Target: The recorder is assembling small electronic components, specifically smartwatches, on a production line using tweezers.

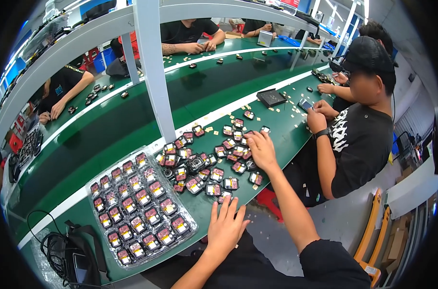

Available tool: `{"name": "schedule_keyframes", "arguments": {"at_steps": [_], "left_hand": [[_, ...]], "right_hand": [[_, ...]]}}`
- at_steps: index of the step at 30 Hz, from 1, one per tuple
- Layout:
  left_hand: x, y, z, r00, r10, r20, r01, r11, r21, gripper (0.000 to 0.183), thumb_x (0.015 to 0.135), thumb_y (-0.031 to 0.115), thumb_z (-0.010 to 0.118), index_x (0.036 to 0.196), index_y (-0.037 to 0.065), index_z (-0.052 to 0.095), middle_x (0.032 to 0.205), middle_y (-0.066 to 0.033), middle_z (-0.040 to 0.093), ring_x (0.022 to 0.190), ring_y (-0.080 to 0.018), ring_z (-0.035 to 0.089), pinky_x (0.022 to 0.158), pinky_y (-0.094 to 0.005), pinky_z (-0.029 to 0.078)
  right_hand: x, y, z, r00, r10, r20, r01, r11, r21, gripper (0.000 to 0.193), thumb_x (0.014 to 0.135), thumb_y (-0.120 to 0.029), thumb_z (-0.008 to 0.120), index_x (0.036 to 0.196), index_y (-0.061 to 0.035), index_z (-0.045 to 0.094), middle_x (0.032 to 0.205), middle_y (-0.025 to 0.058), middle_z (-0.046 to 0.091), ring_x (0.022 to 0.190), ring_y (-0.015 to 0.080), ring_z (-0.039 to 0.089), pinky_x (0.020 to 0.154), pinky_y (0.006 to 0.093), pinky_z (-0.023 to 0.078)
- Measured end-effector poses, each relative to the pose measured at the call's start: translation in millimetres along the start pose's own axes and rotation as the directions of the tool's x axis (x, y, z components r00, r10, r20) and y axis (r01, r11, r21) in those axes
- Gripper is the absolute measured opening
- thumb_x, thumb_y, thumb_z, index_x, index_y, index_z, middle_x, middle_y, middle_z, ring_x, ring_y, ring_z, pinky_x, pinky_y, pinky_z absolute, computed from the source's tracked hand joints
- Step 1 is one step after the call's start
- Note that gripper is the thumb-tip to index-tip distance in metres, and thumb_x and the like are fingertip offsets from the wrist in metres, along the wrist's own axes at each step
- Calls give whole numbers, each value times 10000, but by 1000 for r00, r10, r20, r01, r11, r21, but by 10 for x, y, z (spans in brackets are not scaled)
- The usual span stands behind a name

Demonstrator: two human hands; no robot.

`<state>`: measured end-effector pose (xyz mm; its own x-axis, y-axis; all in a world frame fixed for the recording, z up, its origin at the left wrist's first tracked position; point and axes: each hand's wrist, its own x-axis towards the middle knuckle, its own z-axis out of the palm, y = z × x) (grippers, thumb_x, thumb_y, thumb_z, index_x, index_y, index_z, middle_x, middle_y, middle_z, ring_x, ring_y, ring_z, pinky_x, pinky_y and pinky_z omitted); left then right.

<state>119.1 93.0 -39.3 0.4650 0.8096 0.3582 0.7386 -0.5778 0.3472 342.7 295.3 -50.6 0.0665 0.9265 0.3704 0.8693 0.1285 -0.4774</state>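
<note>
Black cable [52, 253] lies in a tangle at your far left, its loops too jumbled to trace. Beyond it, across the line, a co-worker [64, 89] shows by arms and shirt; the overhead frame hides the head. Next to your cable sits a dark bag [88, 248], its outline hard to make out. Then comes your clear plastic tray [154, 256], lying on the green tabletop [289, 126] and filled with small square cases [142, 196], black-edged with reddish and white faces; glare blurs several of them. Past the tray, a grey post [154, 62] blocks part of the line behind it. At its foot begins your heap of loose cases [217, 174], many half buried under others. Your left hand [225, 230] is at the near edge of this heap, fingers spread, their tips partly covering one case. Your right hand [262, 150] reaches over the heap's right side, fingers stretched forward and slightly bent; you can't tell whether they pinch anything, as the hand hides what is underneath. Farther back rests a shallow black box [272, 98]. At your right, a capped co-worker [361, 139] holds a small flat object [305, 104], partly covered by that person's hands.
</note>
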Motion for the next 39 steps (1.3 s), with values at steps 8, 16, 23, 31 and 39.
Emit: {"name": "schedule_keyframes", "arguments": {"at_steps": [8,16,23,31,39], "left_hand": [[55,17,28,996,14,-90,-19,998,-64,519,865,353,790,1289,90,647,1450,-160,529,1419,-449,406,1146,-629,329],[28,4,-19,998,-28,-48,28,999,-16,580,865,370,782,1335,65,630,1432,-170,537,1432,-428,400,1149,-645,316],[-35,-44,1,995,-27,-94,23,999,-41,523,882,322,776,1299,35,647,1420,-182,546,1437,-431,400,1157,-622,328],[-369,29,-335,935,-114,-336,-42,905,-424,343,811,52,775,1149,59,721,1295,-168,629,1301,-437,558,1104,-576,435],[-933,215,-475,834,-550,-53,82,217,-973,509,948,124,756,1366,-64,536,1435,-212,525,1229,-300,622,1058,-440,520]], "right_hand": [[-292,-614,207,986,118,-117,-126,990,-58,374,1079,-344,462,1301,-136,680,1452,168,565,1417,461,403,1202,574,264],[-359,-714,297,964,187,-190,-186,982,23,379,1082,-381,464,1275,-146,691,1498,197,520,1436,470,375,1213,575,230],[-661,-847,-384,928,-37,-372,86,989,118,257,1080,-197,506,1099,-21,692,1241,201,618,1204,430,581,974,484,475],[-1580,-1001,-516,989,77,130,-88,992,86,505,866,-293,801,1269,-34,642,1185,157,614,964,376,694,810,465,570],[-1769,-1266,-771,976,-92,198,-38,822,568,555,730,-116,914,1218,-30,664,1094,88,620,687,119,559,573,271,477]]}}
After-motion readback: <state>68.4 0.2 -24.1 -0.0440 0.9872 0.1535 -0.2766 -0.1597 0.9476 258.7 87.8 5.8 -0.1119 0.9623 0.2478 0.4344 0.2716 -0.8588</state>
